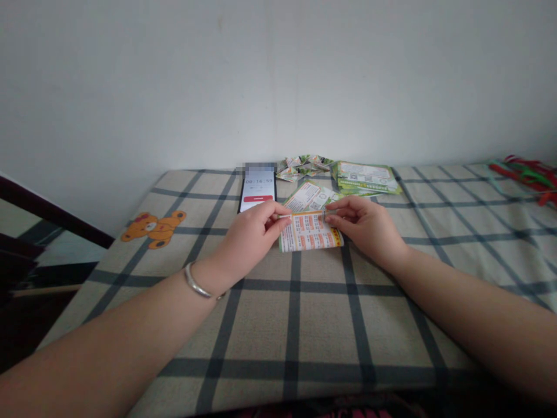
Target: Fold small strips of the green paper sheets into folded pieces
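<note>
A printed paper leaflet (310, 232), white with orange and green print, is held up over the table, bent along its upper edge. My left hand (256, 232) pinches its upper left corner between thumb and finger. At the upper right corner, my right hand (365, 226) grips it the same way. Just behind lies a second leaflet (307, 196), printed green and white, partly hidden by the held one. A phone (258, 188) with a running-clock screen lies beyond my left hand.
Several folded paper pieces (304, 166) sit by the wall next to a stack of green leaflets (368, 177). Red and green items (533, 174) lie at the far right. A checked cloth (261, 337) with a bear picture (154, 228) covers the table.
</note>
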Demonstrator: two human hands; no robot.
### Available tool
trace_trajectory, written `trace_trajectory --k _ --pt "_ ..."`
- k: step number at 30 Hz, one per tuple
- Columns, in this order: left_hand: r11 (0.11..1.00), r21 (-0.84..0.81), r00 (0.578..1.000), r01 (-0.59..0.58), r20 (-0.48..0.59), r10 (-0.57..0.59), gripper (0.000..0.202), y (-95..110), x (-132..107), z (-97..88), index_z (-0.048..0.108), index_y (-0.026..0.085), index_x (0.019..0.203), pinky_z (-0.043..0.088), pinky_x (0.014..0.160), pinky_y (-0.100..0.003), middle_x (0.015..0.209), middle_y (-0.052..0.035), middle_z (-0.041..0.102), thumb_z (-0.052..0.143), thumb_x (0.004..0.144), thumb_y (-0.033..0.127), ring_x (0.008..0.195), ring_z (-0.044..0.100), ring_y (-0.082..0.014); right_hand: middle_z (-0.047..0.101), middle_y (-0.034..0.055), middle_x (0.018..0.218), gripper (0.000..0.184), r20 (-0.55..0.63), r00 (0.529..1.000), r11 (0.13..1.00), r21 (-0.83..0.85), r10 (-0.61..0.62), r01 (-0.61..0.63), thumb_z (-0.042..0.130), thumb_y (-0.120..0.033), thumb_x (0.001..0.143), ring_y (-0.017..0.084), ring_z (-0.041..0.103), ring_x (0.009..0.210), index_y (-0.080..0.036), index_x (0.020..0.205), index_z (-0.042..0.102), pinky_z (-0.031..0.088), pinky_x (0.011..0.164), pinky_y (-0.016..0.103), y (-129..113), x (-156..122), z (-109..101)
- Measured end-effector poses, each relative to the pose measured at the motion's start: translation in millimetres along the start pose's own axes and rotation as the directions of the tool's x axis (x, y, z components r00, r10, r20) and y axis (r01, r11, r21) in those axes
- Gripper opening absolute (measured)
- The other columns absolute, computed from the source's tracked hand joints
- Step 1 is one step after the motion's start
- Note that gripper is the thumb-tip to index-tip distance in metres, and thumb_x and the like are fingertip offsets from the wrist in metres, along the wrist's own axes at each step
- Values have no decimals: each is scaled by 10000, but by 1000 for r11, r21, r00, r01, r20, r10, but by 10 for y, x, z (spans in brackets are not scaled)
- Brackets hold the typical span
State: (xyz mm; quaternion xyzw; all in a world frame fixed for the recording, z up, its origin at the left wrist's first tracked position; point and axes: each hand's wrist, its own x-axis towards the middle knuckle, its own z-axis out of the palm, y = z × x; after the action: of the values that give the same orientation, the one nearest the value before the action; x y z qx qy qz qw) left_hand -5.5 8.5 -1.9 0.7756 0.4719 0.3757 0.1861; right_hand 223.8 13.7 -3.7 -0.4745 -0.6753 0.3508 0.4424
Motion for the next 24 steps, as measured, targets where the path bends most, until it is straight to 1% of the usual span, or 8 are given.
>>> trace_trajectory --k 4,8,11,13,16,19,21,24 --pt "990 129 999 -50 9 49 144 25 1 -61 695 220 963 444 600 -244 853 8 721 605 891 306 678 616 -119 721 26 784 163 -1 1000 999 -52 12 -12 694 -323 781 155 664 673 -212 894 658 517 570 271 25 7 -18" --pt "969 245 1000 -27 22 22 149 30 4 -87 701 238 966 412 579 -249 829 20 723 627 880 334 676 616 -123 724 28 801 161 43 999 985 -173 5 3 679 -320 801 153 661 685 -209 917 667 506 589 271 30 4 -39" --pt "954 299 999 -14 39 2 141 32 13 -82 701 227 940 400 571 -251 816 12 718 640 868 331 677 613 -130 699 7 731 133 53 998 943 -327 -41 56 691 -302 790 128 602 608 -209 886 692 457 545 254 4 -3 -50" --pt "948 317 998 -19 56 1 136 37 20 -79 706 224 925 404 578 -253 834 5 720 636 868 325 685 613 -134 688 -5 711 107 69 995 916 -391 -68 90 689 -288 793 116 568 586 -214 868 702 433 539 248 -21 -7 -56" --pt "938 346 998 -24 70 -1 145 46 26 -80 717 227 915 407 576 -259 845 -3 724 631 866 333 682 614 -142 695 -4 755 88 104 991 883 -453 -88 126 674 -286 807 118 557 612 -222 857 709 422 565 255 -48 -8 -64" --pt "921 388 996 -43 88 9 145 51 21 -86 724 240 897 407 567 -266 824 -3 725 624 868 340 674 618 -150 675 12 754 100 129 986 840 -519 -107 159 669 -296 813 141 555 659 -227 862 723 405 584 272 -49 6 -69" --pt "905 420 994 -72 101 33 145 51 15 -86 723 236 897 431 606 -280 832 -12 725 619 873 334 717 632 -166 668 21 755 97 139 983 819 -546 -120 177 674 -292 810 158 558 702 -227 859 728 406 613 284 -43 18 -68" --pt "879 459 988 -130 131 78 147 46 9 -79 713 210 911 471 720 -321 869 -38 722 609 886 311 827 644 -199 676 23 784 85 156 981 812 -554 -116 184 674 -278 808 166 561 736 -224 849 725 412 644 295 -46 29 -59"
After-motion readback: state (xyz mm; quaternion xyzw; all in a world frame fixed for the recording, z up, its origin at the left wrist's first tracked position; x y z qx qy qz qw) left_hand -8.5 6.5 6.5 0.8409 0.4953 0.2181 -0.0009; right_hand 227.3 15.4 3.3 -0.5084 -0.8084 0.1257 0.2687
